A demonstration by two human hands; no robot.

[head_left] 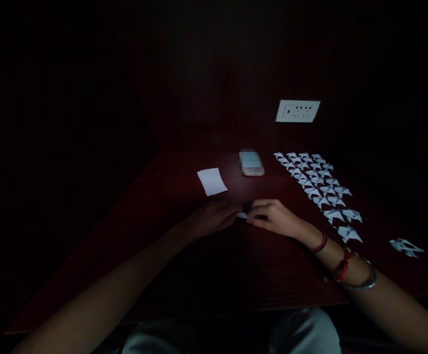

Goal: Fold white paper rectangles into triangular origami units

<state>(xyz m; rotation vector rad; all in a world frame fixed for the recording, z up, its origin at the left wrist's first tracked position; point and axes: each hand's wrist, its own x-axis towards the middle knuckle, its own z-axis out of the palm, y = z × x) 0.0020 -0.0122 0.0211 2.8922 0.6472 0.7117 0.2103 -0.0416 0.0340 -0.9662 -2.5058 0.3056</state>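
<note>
Between my two hands, just above the dark red table (258, 265), is a small folded piece of white paper (242, 215). My left hand (216, 218) pinches its left end, with most of the fingers hidden behind the back of the hand. The thumb and fingertips of my right hand (271, 216) close on its right end. Only a short strip of the paper shows, so its full shape is hidden. Beyond my left hand lies a stack of white paper squares (212, 181).
Rows of folded white paper figures (313, 179) stand along the right side. A small pile of paper pieces (406, 247) lies farther right. Behind the hands is a phone (251, 162), its screen blurred out. A socket panel (297, 111) is on the dark wall.
</note>
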